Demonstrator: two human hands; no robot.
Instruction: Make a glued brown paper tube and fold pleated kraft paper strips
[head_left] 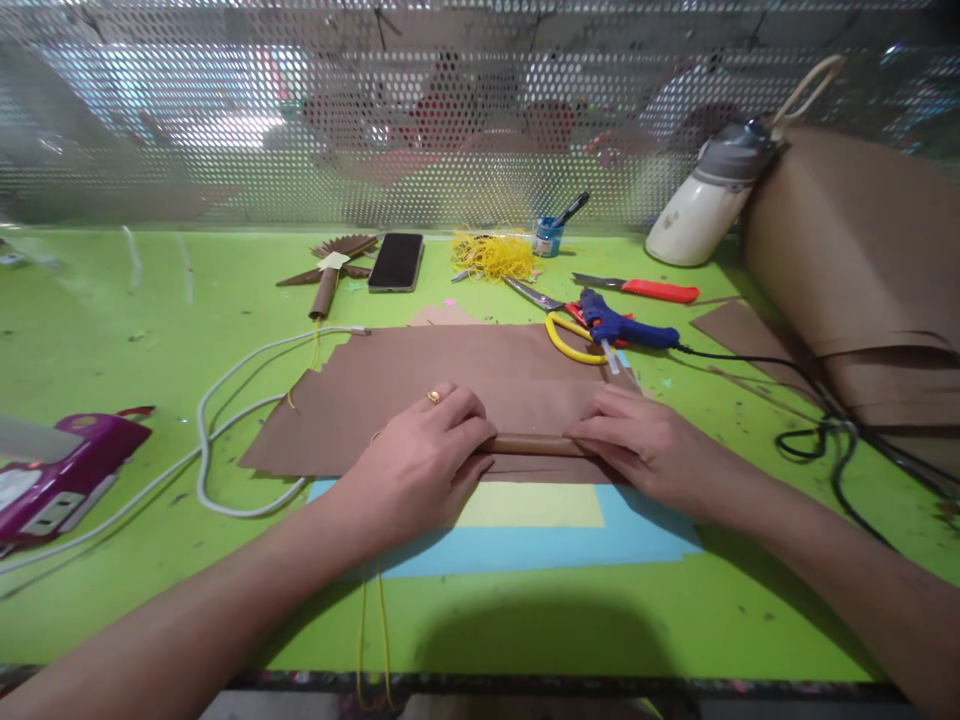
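Between my two hands lies a thin rolled tube of brown paper [532, 445], level and parallel to the table's front edge. My left hand [427, 450] pinches its left end, a ring on one finger. The right end sits in the pinched fingers of my right hand [645, 440]. Under the tube is a wide sheet of brown paper [420, 370]. Below that, a pale yellow sheet [532, 505] and a light blue sheet [525, 552] show towards me. Fingers hide both tube ends.
Beyond the paper lie a blue glue gun [630, 328], yellow-handled scissors [570, 345], a red cutter [660, 291], yellow shredded strands [495, 255] and a phone [396, 262]. A white bottle [697, 210] leans at right. A purple power strip [75, 480] and white cable [201, 430] are left.
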